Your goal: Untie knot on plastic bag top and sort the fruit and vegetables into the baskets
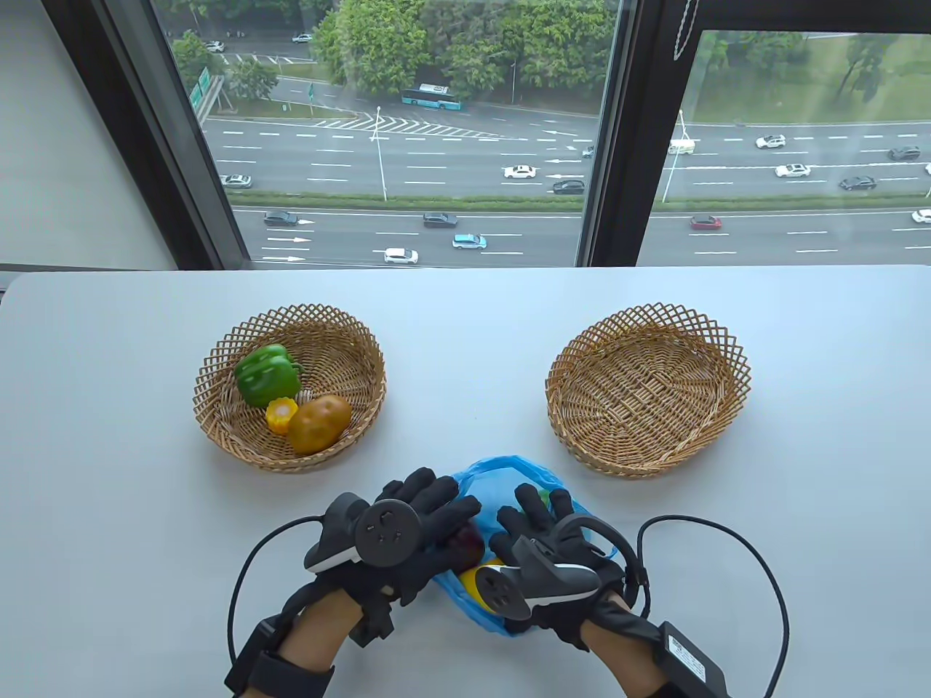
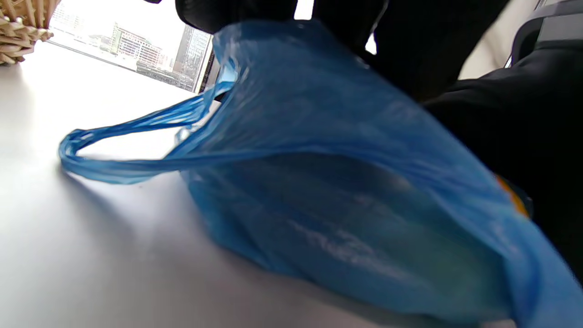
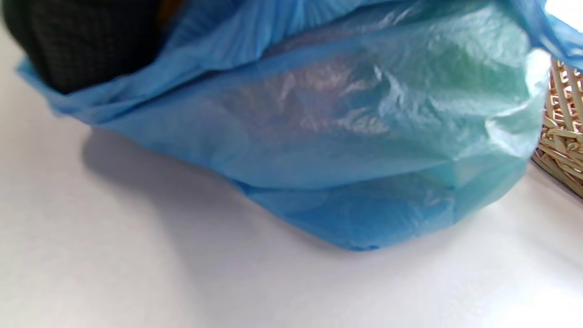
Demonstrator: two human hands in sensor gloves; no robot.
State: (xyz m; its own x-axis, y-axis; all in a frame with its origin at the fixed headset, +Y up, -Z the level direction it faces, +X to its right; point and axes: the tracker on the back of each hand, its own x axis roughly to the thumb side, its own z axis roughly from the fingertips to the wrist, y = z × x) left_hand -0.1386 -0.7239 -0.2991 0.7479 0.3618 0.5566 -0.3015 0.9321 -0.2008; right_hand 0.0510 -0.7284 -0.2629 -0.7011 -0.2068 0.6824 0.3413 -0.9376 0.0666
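Observation:
A blue plastic bag (image 1: 509, 471) lies open at the table's front middle, between my hands. My left hand (image 1: 447, 509) grips its left rim, fingers curled over the plastic. On the right side, my right hand (image 1: 527, 520) holds the other rim. Through the mouth I see a dark purple item (image 1: 469, 542) and a yellow one (image 1: 474, 585). The left basket (image 1: 218, 349) holds a green pepper (image 1: 265, 374), a corn piece (image 1: 280, 416) and a potato (image 1: 318, 424). The right basket (image 1: 647, 392) has nothing in it. The left wrist view shows the bag (image 2: 319, 182) with a loose handle loop (image 2: 114, 132).
The bag (image 3: 341, 136) fills the right wrist view, with a basket's edge (image 3: 562, 136) close on its right. Cables trail from both wrists over the table's front. A window runs behind the table's far edge.

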